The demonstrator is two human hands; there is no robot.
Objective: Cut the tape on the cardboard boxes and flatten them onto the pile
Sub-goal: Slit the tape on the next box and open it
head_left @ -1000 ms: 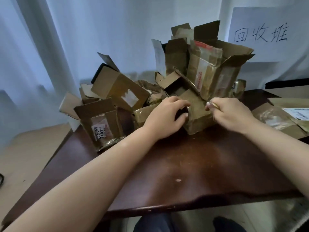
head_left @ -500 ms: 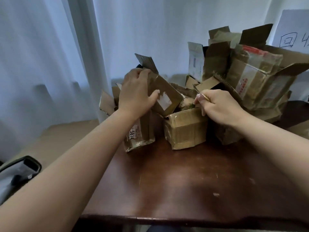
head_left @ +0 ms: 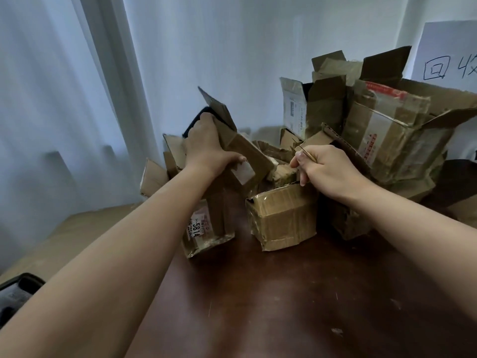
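Left hand [head_left: 206, 148]: grips the open-flapped box [head_left: 247, 156] in the heap.
Right hand [head_left: 327, 169]: fingers curled around a thin blade [head_left: 308, 154].

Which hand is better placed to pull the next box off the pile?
Left. The left hand already grips the open-flapped box on the pile, while the right hand is curled around a thin tool.

"5814" stands on the label [head_left: 198, 226] of the near-left box [head_left: 206, 228]; handwritten "回收" marks the far-right white paper sign [head_left: 449, 50].
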